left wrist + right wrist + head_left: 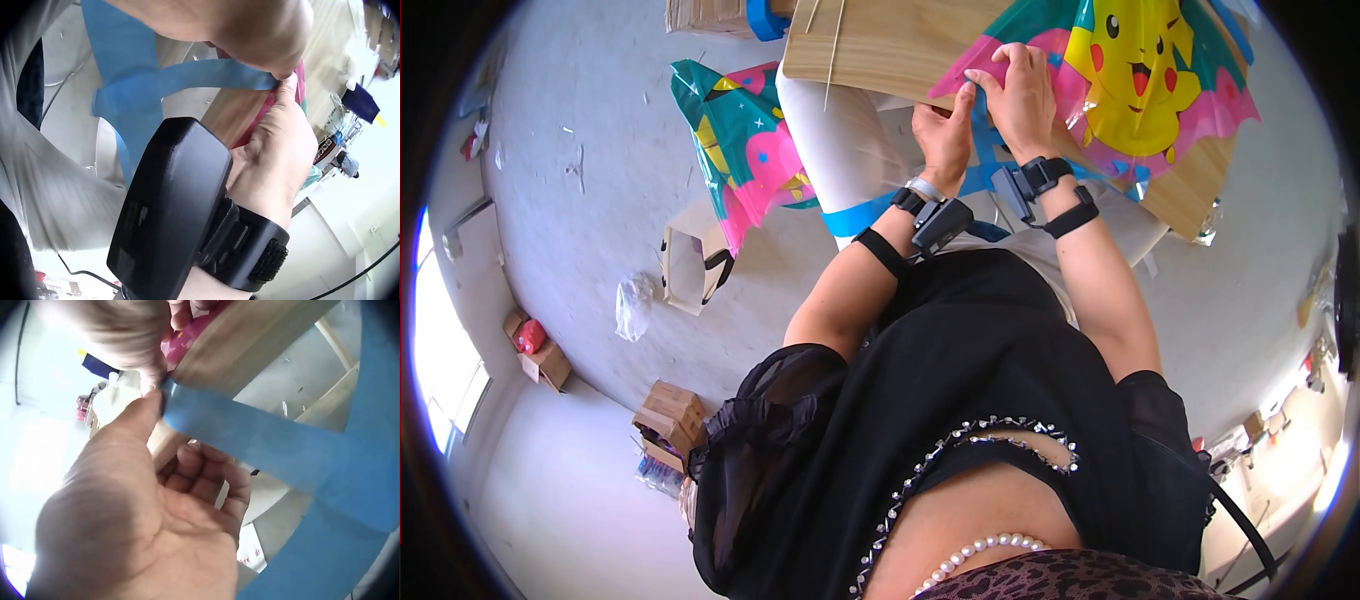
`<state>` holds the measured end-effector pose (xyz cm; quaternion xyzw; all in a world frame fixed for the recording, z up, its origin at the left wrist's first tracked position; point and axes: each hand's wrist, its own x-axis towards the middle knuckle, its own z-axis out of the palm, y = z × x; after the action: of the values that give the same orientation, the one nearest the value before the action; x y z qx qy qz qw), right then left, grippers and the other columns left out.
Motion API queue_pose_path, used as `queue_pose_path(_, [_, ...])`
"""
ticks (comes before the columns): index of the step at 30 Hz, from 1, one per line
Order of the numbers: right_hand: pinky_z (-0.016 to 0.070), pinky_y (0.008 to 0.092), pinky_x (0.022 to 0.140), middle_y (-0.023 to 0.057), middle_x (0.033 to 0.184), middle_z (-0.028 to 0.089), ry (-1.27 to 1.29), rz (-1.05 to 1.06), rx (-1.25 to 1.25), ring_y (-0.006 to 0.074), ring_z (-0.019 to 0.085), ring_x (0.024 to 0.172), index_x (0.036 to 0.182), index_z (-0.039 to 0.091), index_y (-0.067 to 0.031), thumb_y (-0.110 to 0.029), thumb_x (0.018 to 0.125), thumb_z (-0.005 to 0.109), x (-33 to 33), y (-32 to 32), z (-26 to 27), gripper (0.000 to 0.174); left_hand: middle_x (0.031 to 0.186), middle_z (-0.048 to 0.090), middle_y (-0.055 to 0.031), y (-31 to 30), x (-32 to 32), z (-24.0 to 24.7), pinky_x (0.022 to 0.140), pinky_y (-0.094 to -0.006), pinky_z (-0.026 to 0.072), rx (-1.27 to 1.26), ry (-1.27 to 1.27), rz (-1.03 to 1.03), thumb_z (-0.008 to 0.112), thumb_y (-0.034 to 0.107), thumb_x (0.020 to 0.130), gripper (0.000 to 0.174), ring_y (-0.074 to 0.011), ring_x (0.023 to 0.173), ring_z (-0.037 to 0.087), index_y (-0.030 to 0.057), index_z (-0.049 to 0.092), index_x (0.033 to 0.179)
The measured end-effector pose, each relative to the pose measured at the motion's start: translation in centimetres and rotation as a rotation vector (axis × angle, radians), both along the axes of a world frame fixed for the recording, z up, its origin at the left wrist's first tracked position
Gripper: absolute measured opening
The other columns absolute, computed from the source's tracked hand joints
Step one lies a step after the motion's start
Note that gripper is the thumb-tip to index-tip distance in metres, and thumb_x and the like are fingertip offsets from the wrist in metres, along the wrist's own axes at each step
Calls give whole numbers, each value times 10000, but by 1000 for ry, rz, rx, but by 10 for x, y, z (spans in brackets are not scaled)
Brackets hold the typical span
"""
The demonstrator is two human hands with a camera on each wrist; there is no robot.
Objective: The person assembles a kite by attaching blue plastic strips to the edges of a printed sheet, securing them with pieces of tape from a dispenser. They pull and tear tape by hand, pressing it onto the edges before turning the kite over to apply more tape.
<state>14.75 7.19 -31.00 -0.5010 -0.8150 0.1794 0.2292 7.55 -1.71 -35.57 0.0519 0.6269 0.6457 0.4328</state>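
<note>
Closely together, left hand (945, 135) and right hand (1022, 100), seemingly pinching blue strip (262, 434).

Daylight pours from a window (435, 370) at nine o'clock, blown out white. Fisheye bends the head view's rim black, and both wrist views blur up close.

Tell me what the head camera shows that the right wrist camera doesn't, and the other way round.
Only the head view: the whole kite with its yellow cartoon face, a second kite beside the wooden table, and a paper bag and cardboard boxes on the floor. Only the right wrist view: close up, the right hand pinching the end of the blue strip under its thumb, other fingers curled beneath. Both: the left hand gripping the kite's pink edge, meeting the right hand at the table's rim.
</note>
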Motion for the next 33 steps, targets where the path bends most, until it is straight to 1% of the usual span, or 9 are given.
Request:
queue_pose_path(2, [520,470,711,89,1017,573,-8,-13,16,330,626,943,1005,559,-113,-360,820,846,-1,3,-1,421,1070,709,-63,0,0,1,828,-283,523,-35,23,-13,802,197,918,377,-119,937,640,-4,627,1184])
queue_pose_path(9, [521,473,616,62,953,587,-68,-55,36,322,655,849,967,584,-141,-465,851,795,-3,12,-6,404,1096,705,-68,1,2,-4,857,-291,518,-19,6,-2,809,203,909,397,-132,951,642,3,626,1198])
queue_pose_path(11, [520,465,615,55,949,606,-81,-63,32,324,665,841,953,605,-160,-464,892,752,-3,11,-5,343,688,589,40,2,4,-9,516,-259,412,22,130,55,791,268,930,231,-62,564,513,59,692,932])
queue_pose_path(15, [523,469,627,62,962,623,-86,-90,63,325,675,842,963,617,-166,-430,934,714,-4,18,-13,283,688,588,31,1,2,-8,526,-272,423,15,144,50,776,282,940,239,-73,579,528,72,673,895])
queue_pose_path(20, [536,479,674,79,987,628,-32,-65,26,338,679,873,987,620,-154,-373,980,664,-1,19,-12,224,696,593,-2,-6,-11,6,538,-287,430,-125,-161,13,792,329,915,324,-109,591,542,79,618,805])
queue_pose_path(27, [542,535,739,120,1066,616,20,-19,-23,382,666,947,1044,599,-137,-293,997,610,0,17,-12,163,709,604,22,2,-5,14,537,-286,398,-62,11,-3,887,302,828,356,-80,599,502,12,684,879])
queue_pose_path(29, [543,533,754,129,1081,614,57,-29,-63,386,665,948,1055,595,-123,-273,977,631,-1,16,-11,173,655,570,49,1,-13,-4,489,-292,332,-262,-8,-63,918,269,797,331,-66,545,437,58,674,723])
queue_pose_path(31, [542,530,786,143,1066,614,48,-6,-124,388,669,968,1062,591,-95,-263,952,662,2,15,-4,212,636,562,64,2,-12,0,461,-292,285,-188,-32,-25,917,242,803,329,-56,509,413,101,659,655])
queue_pose_path(33, [543,518,820,165,1094,629,19,29,-189,401,667,997,1109,587,-63,-252,948,670,6,19,2,262,654,573,71,6,-4,23,464,-272,289,-246,48,-8,900,219,822,298,-47,516,428,111,665,675])
